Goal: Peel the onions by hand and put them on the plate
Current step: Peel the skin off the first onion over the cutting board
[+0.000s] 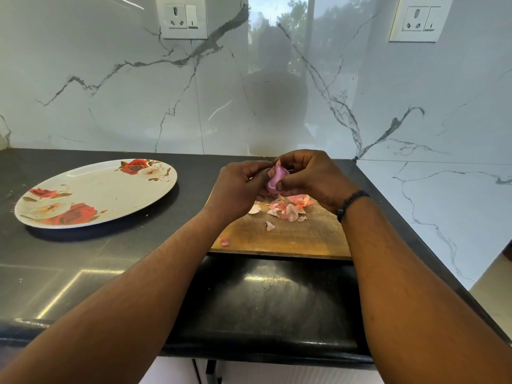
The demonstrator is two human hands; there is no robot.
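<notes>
A small pink onion (275,178) is held between both hands above the wooden cutting board (282,236). My left hand (238,189) grips it from the left with curled fingers. My right hand (310,176) pinches its top and right side, thumb against the bulb. Loose pink and white peels (288,209) lie scattered on the board under the hands. A white plate (50,217) with red rose prints sits on the black counter to the left, with no onion on it.
The black counter (110,261) runs to a marble wall behind and a marble side wall (443,206) on the right. Two wall sockets (182,18) are mounted high up. The counter's front edge is close below my forearms.
</notes>
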